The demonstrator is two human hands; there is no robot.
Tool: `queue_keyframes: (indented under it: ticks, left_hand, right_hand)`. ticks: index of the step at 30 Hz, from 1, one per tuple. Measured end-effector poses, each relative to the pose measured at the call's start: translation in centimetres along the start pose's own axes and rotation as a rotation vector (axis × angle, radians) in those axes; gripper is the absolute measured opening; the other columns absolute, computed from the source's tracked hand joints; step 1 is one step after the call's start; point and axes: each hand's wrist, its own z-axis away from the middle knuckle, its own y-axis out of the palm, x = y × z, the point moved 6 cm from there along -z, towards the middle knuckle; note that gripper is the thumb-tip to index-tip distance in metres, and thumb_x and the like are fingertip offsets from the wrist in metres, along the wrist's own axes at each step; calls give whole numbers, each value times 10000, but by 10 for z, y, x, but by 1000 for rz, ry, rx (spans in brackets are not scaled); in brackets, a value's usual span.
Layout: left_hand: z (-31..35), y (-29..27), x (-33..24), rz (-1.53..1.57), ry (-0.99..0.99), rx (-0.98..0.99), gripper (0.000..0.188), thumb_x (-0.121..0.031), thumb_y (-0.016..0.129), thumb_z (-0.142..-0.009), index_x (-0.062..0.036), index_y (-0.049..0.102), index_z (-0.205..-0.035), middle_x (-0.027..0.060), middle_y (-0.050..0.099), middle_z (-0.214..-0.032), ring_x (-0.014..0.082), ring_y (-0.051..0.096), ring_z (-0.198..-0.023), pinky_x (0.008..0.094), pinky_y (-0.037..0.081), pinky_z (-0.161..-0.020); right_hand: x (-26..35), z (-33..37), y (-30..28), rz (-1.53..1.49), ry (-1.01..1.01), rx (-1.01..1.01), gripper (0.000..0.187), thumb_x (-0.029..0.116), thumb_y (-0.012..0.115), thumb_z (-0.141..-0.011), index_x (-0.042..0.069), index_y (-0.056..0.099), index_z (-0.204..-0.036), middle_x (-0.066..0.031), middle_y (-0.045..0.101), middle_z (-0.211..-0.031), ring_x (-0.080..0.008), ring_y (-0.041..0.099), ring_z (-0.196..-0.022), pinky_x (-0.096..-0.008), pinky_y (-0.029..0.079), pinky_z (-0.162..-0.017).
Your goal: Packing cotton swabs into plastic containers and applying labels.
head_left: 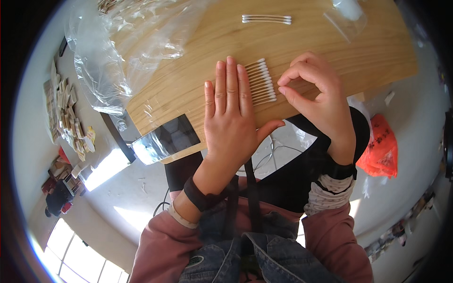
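A row of cotton swabs [261, 82] lies side by side on the wooden table [302, 42], white tips toward the right. Flat over their left ends rests my left hand [229, 104], fingers stretched out and thumb spread away; it hides the other tips. Just right of the row, my right hand [321, 87] is curled in a pinch, thumb and index tips together beside the swab heads. Nothing shows between those fingertips. Farther back on the table, a few more cotton swabs [266, 19] lie together.
Clear plastic bags [118, 61] spread over the table's far left. A dark phone-like flat object [172, 137] lies at the near left edge. At the back right is a small clear bag [347, 21] with white contents. A red plastic bag [379, 148] sits beyond the table's right side.
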Motion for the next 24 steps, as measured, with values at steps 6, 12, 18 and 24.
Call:
queue_keyframes:
  ticks: [6,12,18,24]
  left_hand:
    - [3,1,1,22,15,-40,1143,-692,642,-788,115,306,-1524,273,296,-1612,401,237,-1531,533,186,-1231]
    - [5,3,3,16,38,-120,1121,-690,627,-808,112,310,-1524,265,295,-1616,381,237,-1534,519,192,-1234]
    - [6,3,2,34,58,-174,1089,-682,604,-839,108,307,-1527,261,279,-1624,369,218,-1542,509,171,-1245]
    - [7,6,5,12,49,-171,1052,-655,597,-864,101,302,-1534,254,270,-1631,356,189,-1552,495,146,-1256]
  right_hand:
    - [9,13,16,87,-61,141,129,-22,765,-754,45,691,-835,-42,582,-868,-209,600,-839,-315,476,-743]
    - [29,22,19,222,-70,-24,123,21,748,-756,60,648,-814,-58,572,-791,-277,575,-786,-384,449,-725]
    - [28,29,23,284,-51,6,105,46,718,-797,62,617,-816,-80,559,-785,-307,576,-791,-408,450,-720]
    - [40,32,32,426,-155,-2,108,48,686,-825,55,586,-785,-96,553,-780,-320,586,-788,-431,459,-700]
